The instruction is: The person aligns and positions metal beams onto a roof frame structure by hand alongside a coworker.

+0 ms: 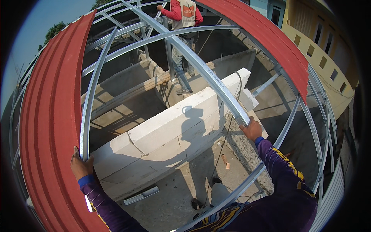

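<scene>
Both grips on metal

Near left, beside the red roofing sheet [54,127], your left hand [82,162], half-curled, loosely clasped the thin channel [94,89]. Right, your right hand [252,130] curled around the long beam's [208,73] near end. Both looked stiff, lightish, slick, sharp-edged; flat faces suited gripping.

Smooth, glossy metal beams [210,78], matt red roofing [50,123], matt block wall [166,129], rough concrete ledge [244,157], cloth sleeves [277,166]
</scene>
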The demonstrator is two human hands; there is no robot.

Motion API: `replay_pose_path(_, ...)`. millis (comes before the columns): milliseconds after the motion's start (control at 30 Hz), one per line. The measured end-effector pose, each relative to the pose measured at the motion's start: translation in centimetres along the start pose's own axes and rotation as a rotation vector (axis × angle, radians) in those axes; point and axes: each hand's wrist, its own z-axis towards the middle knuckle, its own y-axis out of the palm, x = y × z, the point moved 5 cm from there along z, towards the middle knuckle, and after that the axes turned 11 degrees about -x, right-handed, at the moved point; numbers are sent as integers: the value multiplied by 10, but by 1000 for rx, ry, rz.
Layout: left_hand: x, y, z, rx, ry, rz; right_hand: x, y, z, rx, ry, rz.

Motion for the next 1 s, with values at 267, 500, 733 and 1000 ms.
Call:
replay_pose_path(267, -6, 0, 1, -19, -6, -3, -1, -2, -2, 23, -52, 14)
replay_pose_path(500, -1, -2, -1, -16, -15, -3, 2, 1, 1, -4, -24, 10)
replay_pose_path(733, -1, -1, -1, 8, -2, 8, 0, -1, 1, -2, -29, 16)
replay_pose_path(1000, -3, -3, -4, 22, 1, -7, 2, 3, -2, 14, -18, 37)
